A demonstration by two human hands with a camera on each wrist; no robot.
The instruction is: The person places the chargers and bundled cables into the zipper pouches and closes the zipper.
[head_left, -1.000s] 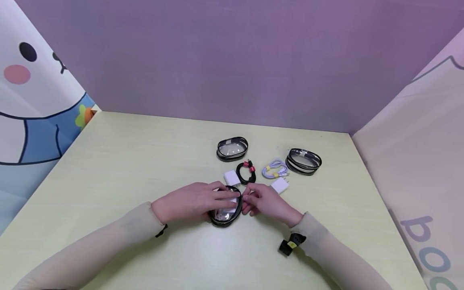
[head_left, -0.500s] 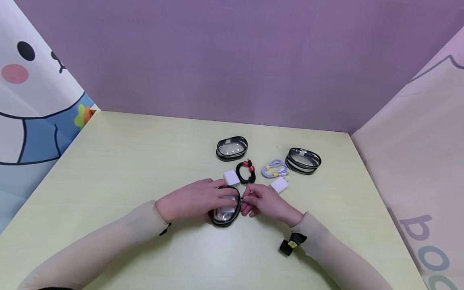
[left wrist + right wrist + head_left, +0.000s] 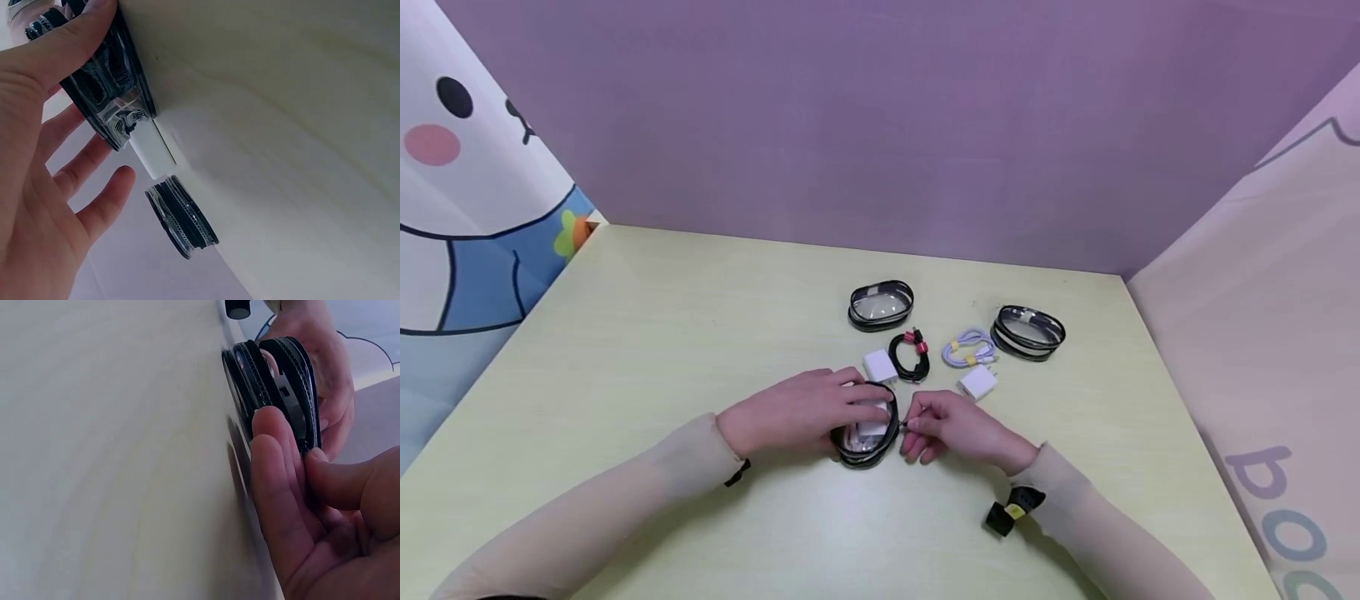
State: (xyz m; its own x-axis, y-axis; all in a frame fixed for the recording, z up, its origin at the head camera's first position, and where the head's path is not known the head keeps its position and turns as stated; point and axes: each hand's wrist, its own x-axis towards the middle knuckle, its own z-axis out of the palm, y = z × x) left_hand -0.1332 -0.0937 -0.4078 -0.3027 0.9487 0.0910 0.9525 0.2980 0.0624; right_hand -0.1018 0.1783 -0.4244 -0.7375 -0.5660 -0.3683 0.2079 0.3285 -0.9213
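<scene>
Left hand [image 3: 808, 410] grips the clear zippered pouch [image 3: 862, 447] from nine o'clock, right hand [image 3: 951, 427] pinches its edge at three; cable [image 3: 270, 360] crowding the gaping zipper [image 3: 256, 376] could snag its teeth!

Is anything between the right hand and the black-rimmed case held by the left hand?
Nothing visible: the right hand pinches at the edge of the black-rimmed case, which the left hand holds. A white charger lies beyond, not between.
</scene>
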